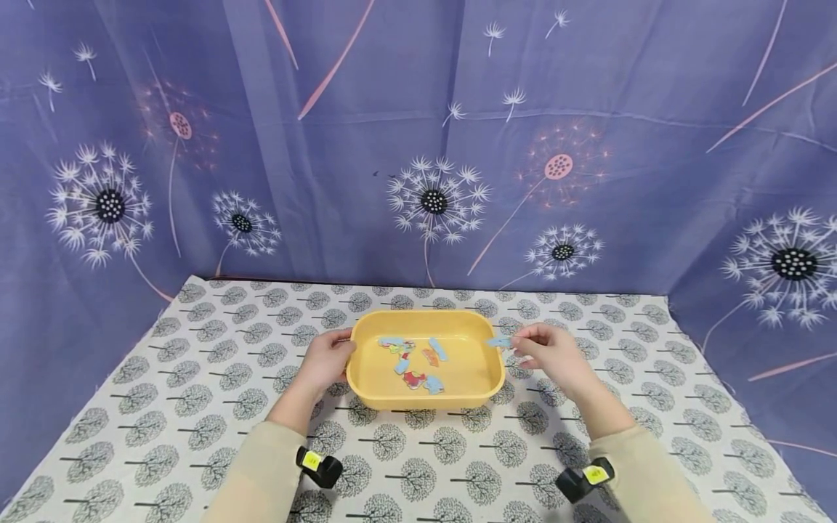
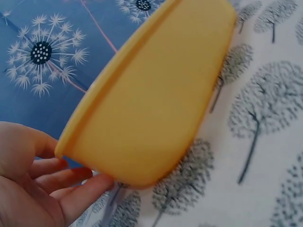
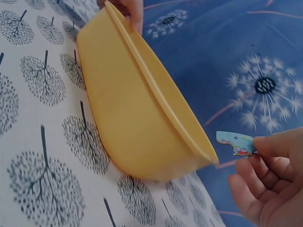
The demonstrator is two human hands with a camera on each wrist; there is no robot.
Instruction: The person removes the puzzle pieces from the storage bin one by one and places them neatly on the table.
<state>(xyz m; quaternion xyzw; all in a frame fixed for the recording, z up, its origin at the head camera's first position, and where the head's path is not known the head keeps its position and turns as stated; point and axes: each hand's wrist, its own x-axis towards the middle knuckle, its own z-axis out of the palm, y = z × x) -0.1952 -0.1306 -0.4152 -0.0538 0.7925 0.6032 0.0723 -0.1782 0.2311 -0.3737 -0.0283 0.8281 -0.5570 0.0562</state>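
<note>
A yellow plastic basin (image 1: 425,402) stands on the cloth, several flat, colourful puzzle pieces lying loose inside it. With the thumb at the rim and the fingers beneath, my left hand (image 1: 327,359) holds the basin's left end; the left wrist view shows this hand (image 2: 42,184) at the basin's corner. My right hand (image 1: 552,356) pinches a light blue puzzle piece (image 1: 499,342) near the right rim. In the right wrist view this piece (image 3: 236,143), with a patterned lower edge, sticks out between thumb and fingers. Among the pieces inside are a red one (image 1: 413,379) and an orange one (image 1: 430,357).
White cloth (image 1: 418,472) printed with grey trees covers the table. Behind and at both sides hangs a blue-purple curtain (image 1: 366,218) with dandelion prints. Each sleeve carries a black wrist camera (image 1: 319,467) with a yellow label.
</note>
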